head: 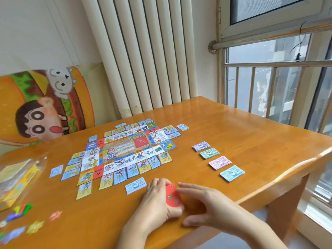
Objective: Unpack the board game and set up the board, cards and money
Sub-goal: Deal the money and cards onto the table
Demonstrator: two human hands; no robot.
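Nearby, left hand (pixel 158 200) gripping red cards (pixel 173 196), right hand (pixel 206 203) relaxed alongside, wooden table (pixel 233 132).

Bright window (pixel 269 54) daylight; left edge blurred, distorted.

1. The wooden table (pixel 233 133) lies under the grip.
2. A white radiator (pixel 143 56) stands far behind the grip.
3. A cartoon burger cushion (pixel 45 103) is far behind, left.
4. A barred window (pixel 269 83) is behind, right.
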